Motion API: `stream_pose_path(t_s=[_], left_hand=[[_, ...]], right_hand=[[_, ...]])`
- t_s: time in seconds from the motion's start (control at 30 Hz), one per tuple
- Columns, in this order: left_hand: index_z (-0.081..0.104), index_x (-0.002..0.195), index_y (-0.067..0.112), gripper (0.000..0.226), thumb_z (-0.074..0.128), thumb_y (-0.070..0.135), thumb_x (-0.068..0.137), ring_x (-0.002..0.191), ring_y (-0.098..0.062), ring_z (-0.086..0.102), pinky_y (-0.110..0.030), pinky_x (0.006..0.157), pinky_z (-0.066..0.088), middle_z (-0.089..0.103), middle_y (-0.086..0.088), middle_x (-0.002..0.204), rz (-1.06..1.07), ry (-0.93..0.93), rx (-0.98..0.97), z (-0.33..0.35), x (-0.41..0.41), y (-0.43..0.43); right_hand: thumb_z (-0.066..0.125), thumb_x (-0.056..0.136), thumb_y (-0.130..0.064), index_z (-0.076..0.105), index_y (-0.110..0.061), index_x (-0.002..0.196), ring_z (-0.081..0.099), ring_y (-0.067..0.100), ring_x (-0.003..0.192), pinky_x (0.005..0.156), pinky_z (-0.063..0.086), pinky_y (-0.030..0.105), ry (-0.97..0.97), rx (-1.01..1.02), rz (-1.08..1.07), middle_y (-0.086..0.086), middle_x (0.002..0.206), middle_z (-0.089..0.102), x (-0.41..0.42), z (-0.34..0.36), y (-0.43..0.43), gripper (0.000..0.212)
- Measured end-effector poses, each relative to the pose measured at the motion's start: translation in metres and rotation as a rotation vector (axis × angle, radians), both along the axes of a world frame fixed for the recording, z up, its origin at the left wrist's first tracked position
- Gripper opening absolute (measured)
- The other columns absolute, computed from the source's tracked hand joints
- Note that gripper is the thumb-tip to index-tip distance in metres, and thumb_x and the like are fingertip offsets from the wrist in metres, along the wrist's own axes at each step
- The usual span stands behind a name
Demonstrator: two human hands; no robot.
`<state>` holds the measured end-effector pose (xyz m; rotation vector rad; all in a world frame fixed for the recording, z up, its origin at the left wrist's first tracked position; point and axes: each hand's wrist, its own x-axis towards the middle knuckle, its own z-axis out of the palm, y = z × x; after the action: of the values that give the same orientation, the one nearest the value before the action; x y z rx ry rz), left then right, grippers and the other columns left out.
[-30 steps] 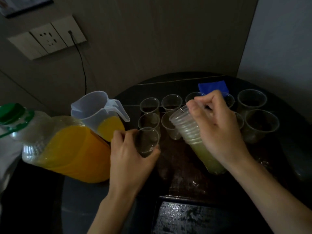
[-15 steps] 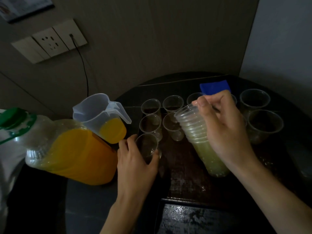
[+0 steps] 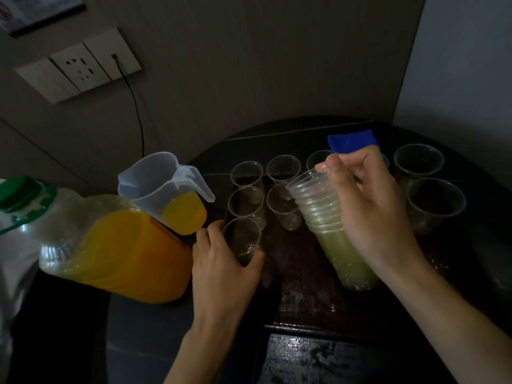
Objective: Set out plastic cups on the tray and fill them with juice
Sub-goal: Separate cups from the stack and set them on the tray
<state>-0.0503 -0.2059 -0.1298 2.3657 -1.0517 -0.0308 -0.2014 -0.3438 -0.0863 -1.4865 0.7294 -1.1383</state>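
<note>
Several clear plastic cups stand upright on a dark tray (image 3: 302,275), among them one at the back left (image 3: 246,173) and a larger one at the far right (image 3: 436,200). My left hand (image 3: 224,264) grips a single clear cup (image 3: 242,239) at the tray's front left corner. A tilted stack of nested cups (image 3: 329,228) is held by my right hand (image 3: 371,212), the fingertips pinching the top rim. A translucent pitcher (image 3: 163,187) with some orange juice stands left of the tray, in front of a big juice bottle (image 3: 110,245) with a green cap.
A blue object (image 3: 352,141) lies behind the cups on the round dark table (image 3: 471,245). A wall socket (image 3: 80,67) with a black cable hangs above the pitcher. A second dark tray edge (image 3: 318,356) shows at the bottom.
My left hand with its cup has sunk toward the tray's front left corner. My right hand keeps the stack in about the same place.
</note>
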Motion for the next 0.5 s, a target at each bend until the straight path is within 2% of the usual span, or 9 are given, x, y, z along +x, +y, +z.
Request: stream_pose_path(t_s=[0.17,0.27,0.37,0.4,0.47,0.5], left_hand=[[0.045,0.137,0.018,0.078,0.063,0.060,0.075,0.116,-0.023,0.049,-0.036,0.087,0.048,0.048,-0.003,0.126,0.016,-0.018,0.052,-0.001,0.001,0.001],[0.046,0.134,0.018,0.078,0.052,0.071,0.077,0.114,-0.025,0.047,-0.034,0.075,0.046,0.047,-0.004,0.125,0.066,-0.141,0.121,0.005,-0.005,-0.001],[0.051,0.132,0.019,0.068,0.040,0.068,0.086,0.111,-0.019,0.044,-0.034,0.078,0.048,0.047,-0.002,0.122,-0.002,-0.208,-0.005,0.020,-0.013,-0.007],[0.054,0.131,0.021,0.061,0.040,0.063,0.090,0.110,-0.014,0.046,-0.030,0.083,0.048,0.049,0.002,0.120,-0.076,-0.124,-0.117,0.028,-0.016,-0.011],[0.058,0.132,0.025,0.049,0.042,0.052,0.095,0.110,-0.005,0.054,-0.017,0.086,0.047,0.054,0.008,0.119,-0.249,0.197,-0.317,0.047,-0.019,-0.017],[0.059,0.133,0.027,0.048,0.044,0.050,0.094,0.113,-0.005,0.057,-0.015,0.088,0.047,0.057,0.009,0.121,-0.342,0.360,-0.363,0.057,-0.020,-0.019]], right_hand=[[0.051,0.092,-0.050,0.055,-0.014,0.110,0.064,-0.007,0.105,0.086,0.045,0.007,0.014,0.005,0.004,-0.003,0.114,0.068,-0.001,-0.001,-0.001,0.040],[0.054,0.090,-0.050,0.054,-0.017,0.108,0.067,-0.005,0.101,0.083,0.048,0.009,-0.009,0.015,0.011,-0.005,0.109,0.070,-0.001,-0.002,0.001,0.038],[0.056,0.086,-0.055,0.053,-0.022,0.103,0.070,0.002,0.097,0.081,0.054,0.017,-0.005,0.030,0.041,-0.012,0.101,0.073,0.000,-0.003,0.003,0.037],[0.057,0.086,-0.055,0.053,-0.022,0.102,0.071,0.004,0.096,0.081,0.057,0.021,0.000,0.037,0.061,-0.014,0.103,0.073,0.000,-0.004,0.004,0.037],[0.058,0.086,-0.054,0.055,-0.020,0.100,0.073,0.011,0.091,0.079,0.061,0.032,0.027,0.039,0.108,-0.008,0.102,0.073,-0.001,-0.005,0.007,0.038],[0.058,0.087,-0.054,0.056,-0.019,0.100,0.073,0.015,0.088,0.076,0.061,0.037,0.047,0.031,0.133,-0.004,0.101,0.073,-0.002,-0.005,0.008,0.038]])
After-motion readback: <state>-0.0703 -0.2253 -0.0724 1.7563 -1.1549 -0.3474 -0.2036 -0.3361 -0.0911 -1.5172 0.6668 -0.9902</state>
